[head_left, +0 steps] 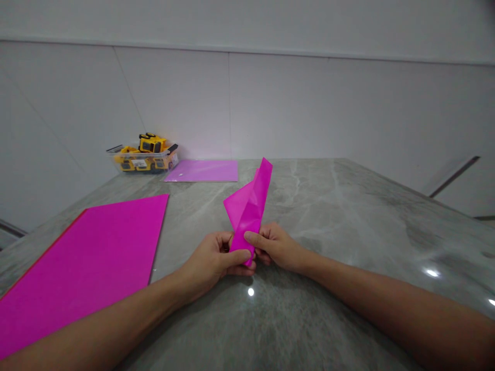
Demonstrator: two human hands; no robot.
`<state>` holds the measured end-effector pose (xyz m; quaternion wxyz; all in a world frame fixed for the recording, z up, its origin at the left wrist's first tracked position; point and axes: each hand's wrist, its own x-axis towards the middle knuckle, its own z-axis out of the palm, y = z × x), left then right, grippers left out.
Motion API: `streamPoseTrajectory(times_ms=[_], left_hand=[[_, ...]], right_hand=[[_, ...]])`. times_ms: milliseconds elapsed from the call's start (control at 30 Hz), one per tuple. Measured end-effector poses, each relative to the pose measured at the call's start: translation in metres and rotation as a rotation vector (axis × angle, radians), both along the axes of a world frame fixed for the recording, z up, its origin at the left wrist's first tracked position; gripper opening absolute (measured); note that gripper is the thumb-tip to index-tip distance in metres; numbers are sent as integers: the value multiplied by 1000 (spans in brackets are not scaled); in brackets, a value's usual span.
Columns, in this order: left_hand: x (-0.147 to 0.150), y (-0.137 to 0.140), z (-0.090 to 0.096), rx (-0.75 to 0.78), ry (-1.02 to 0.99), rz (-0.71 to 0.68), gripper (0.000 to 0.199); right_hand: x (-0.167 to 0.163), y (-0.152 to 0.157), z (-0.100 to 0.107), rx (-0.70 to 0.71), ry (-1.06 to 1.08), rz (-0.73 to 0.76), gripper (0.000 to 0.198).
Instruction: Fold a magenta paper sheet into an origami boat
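A folded sheet of bright pink paper point(251, 208) is held up over the table between my two hands. Its narrow strip points up and away, and a wider pointed flap spreads to the left. My left hand point(216, 257) pinches the lower end, thumb on top and fingers underneath. Just above that, my right hand point(276, 246) grips the paper's right edge with the thumb pressed on its front. The fingertips behind the paper are partly hidden.
A large pink sheet point(104, 252) with a red left edge lies on the grey marble table point(328, 216). Behind it stand a clear plastic bin point(145, 162) of yellow toy trucks point(152, 144) and a flat lilac packet point(207, 170), near the white wall.
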<state>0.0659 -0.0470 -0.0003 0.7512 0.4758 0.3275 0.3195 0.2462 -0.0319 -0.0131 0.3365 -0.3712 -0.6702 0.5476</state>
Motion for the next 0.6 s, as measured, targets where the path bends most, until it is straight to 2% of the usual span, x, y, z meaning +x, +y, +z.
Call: streamPoseTrajectory(times_ms=[267, 433, 600], left_hand=[[0, -1, 2, 71, 52, -20, 17], [1, -2, 3, 140, 63, -35, 16], [1, -1, -3, 117, 16, -50, 22]], right_hand=[[-1, -7, 5, 64, -34, 3, 59], [-1, -6, 2, 12, 9, -30, 58], [0, -4, -1, -9, -5, -77, 58]])
